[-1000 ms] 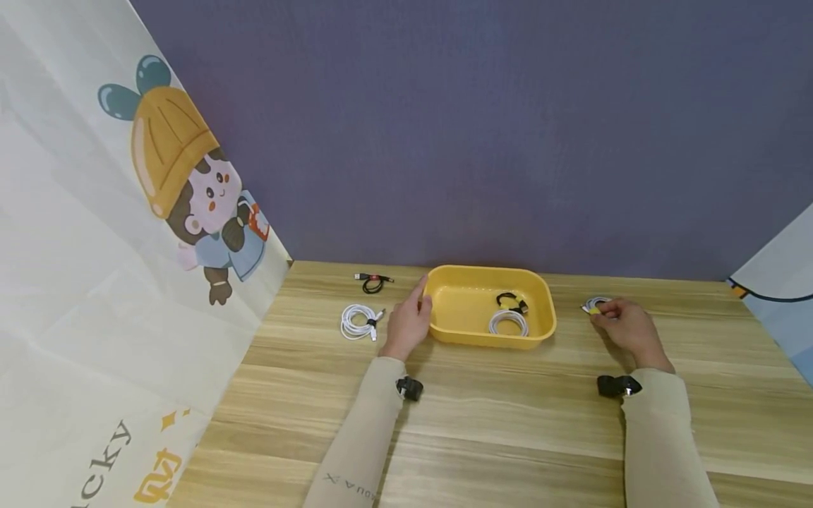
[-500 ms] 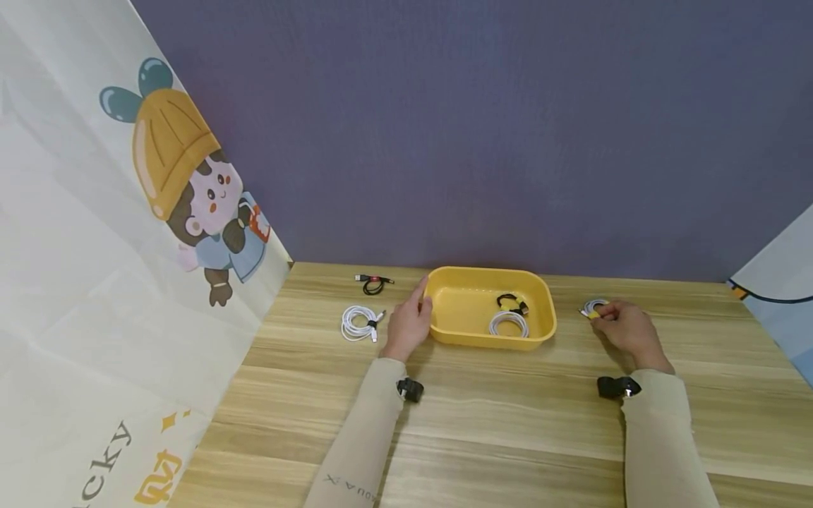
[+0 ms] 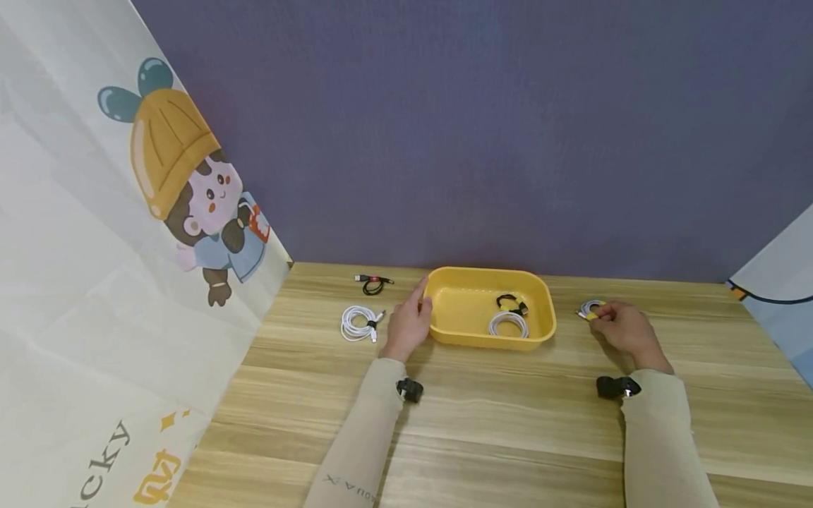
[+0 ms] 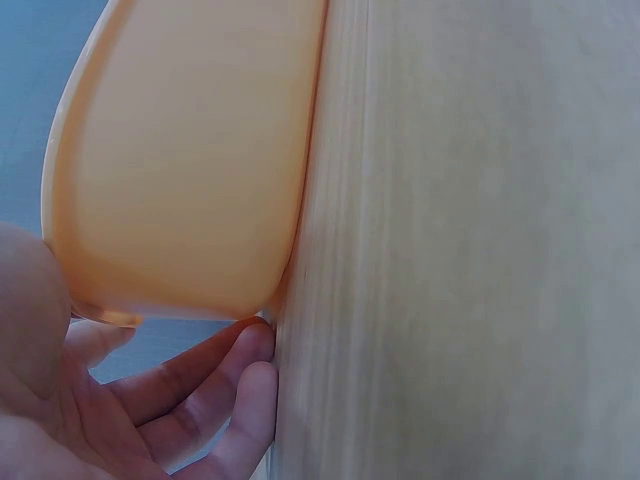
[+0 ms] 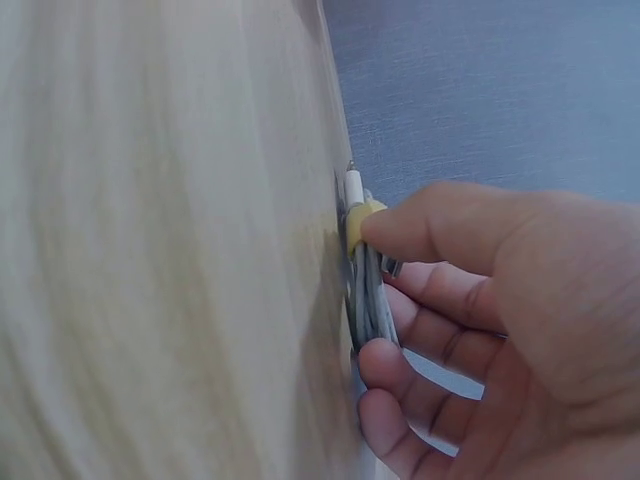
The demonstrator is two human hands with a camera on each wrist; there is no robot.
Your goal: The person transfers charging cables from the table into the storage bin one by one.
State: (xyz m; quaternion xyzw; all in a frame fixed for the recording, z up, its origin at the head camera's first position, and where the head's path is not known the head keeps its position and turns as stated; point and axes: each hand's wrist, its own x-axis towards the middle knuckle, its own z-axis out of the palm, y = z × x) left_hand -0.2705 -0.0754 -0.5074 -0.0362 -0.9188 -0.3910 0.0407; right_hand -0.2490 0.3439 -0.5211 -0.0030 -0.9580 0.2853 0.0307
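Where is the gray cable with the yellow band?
In the head view, the gray cable is right of the yellow tray, pinched by the right hand.

yellow against black and grey

the tray (image 3: 460,310) is yellow, with a black-and-yellow cable (image 3: 521,307) and a pale grey coil (image 3: 508,315) towards four o'clock inside. at its nine o'clock, a white cable (image 3: 347,326) wears a black tie (image 3: 371,323), a black cable (image 3: 372,291) a red band (image 3: 373,279). at three o'clock, a silver-grey cable (image 5: 370,300) has a yellow wrap (image 5: 362,230). the bench (image 3: 508,416) is streaked tan and brown, the backdrop (image 3: 476,134) slate-purple.
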